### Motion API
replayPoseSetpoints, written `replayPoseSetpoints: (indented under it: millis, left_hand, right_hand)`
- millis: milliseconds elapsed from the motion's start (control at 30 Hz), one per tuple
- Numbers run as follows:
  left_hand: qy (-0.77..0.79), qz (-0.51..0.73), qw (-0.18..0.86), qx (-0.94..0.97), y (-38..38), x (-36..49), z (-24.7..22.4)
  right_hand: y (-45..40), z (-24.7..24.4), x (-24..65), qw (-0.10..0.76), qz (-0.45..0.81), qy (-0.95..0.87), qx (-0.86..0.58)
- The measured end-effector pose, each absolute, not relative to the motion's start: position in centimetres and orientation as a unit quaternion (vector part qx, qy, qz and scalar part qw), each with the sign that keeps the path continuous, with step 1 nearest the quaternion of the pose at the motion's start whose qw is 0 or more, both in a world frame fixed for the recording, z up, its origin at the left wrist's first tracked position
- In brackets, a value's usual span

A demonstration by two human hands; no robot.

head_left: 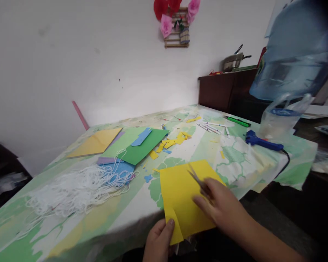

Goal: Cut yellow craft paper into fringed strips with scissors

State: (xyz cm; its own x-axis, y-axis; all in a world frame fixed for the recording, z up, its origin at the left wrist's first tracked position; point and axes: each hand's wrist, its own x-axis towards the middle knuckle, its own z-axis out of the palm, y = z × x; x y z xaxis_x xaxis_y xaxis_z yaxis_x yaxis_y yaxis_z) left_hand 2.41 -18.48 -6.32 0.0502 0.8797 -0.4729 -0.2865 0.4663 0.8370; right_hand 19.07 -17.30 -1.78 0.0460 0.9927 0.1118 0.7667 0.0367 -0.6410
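Note:
A large yellow sheet of paper or thin foam (184, 193) lies partly over the near table edge. My left hand (159, 236) pinches its lower left corner, where a narrow strip is partly cut away from the rest. In my right hand (220, 203) is a pair of scissors (197, 179), held above the sheet with the blades pointing up and to the left. The blades look slightly apart and are a little blurred. Just left of the sheet lies a small blue flower-shaped cutout (148, 178).
Left is a tangled heap of white string (71, 189); behind it lie green (147, 147) and orange (95, 142) sheets. Yellow scraps (175, 142) and several pens (211, 128) lie farther back. A blue glue gun (264, 141) and a water jug (292, 58) stand right.

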Motion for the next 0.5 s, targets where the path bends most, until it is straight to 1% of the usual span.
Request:
replayPoseSetpoints:
  millis: [67, 133, 300, 500]
  left_hand:
    - [0.532, 0.44, 0.669, 0.276, -18.5, 2.6, -6.2]
    - [0.526, 0.45, 0.664, 0.281, -18.5, 2.8, -6.1]
    - [0.519, 0.468, 0.659, 0.279, -18.3, 2.6, -6.4]
    - [0.563, 0.439, 0.646, 0.27, -19.3, 2.9, -8.0]
  right_hand:
    - [-13.0, -1.4, 17.5, 0.227, 0.079, -0.679, -0.694]
    - [-9.7, -1.8, 16.1, 0.167, -0.019, -0.701, -0.693]
    - [-7.3, -3.6, 15.1, 0.155, -0.046, -0.72, -0.675]
    - [-7.4, -3.6, 15.4, 0.141, -0.052, -0.716, -0.681]
